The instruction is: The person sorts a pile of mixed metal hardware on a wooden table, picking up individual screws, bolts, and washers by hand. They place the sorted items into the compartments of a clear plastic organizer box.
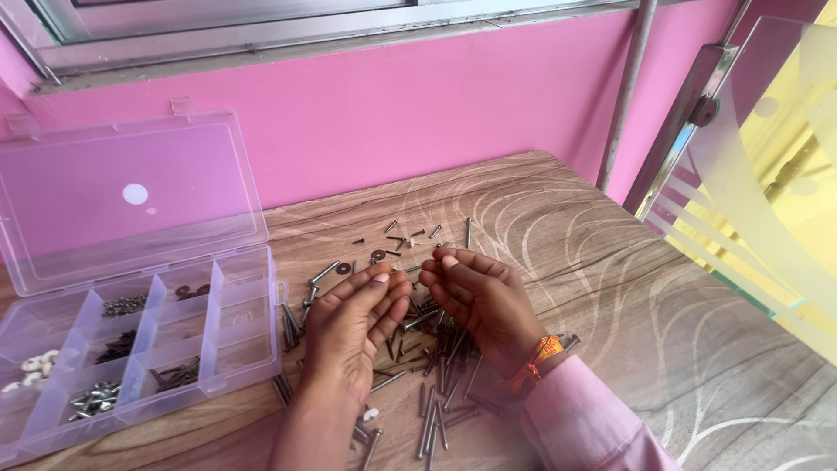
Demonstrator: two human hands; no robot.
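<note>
Nearest, the left hand (353, 327) and right hand (475, 301) hover palm-up, fingers loosely curled, fingertips almost meeting; whether they pinch anything I cannot tell. Beneath them a heap of long grey metal screws (436, 384) spreads over the wood-grain table (628, 288), likely for sorting by kind. Left, the clear plastic compartment box (139, 340) lies open against the pink wall (392, 105).

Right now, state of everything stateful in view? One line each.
Organizer box: lid open, leaning back against the wall; several compartments partly filled.
Loose screws: scattered on the table, unsorted.
Left hand: palm up, fingers loosely curled; grip unclear.
Right hand: palm up, fingers curled; grip unclear.
Window: looks closed.
</note>
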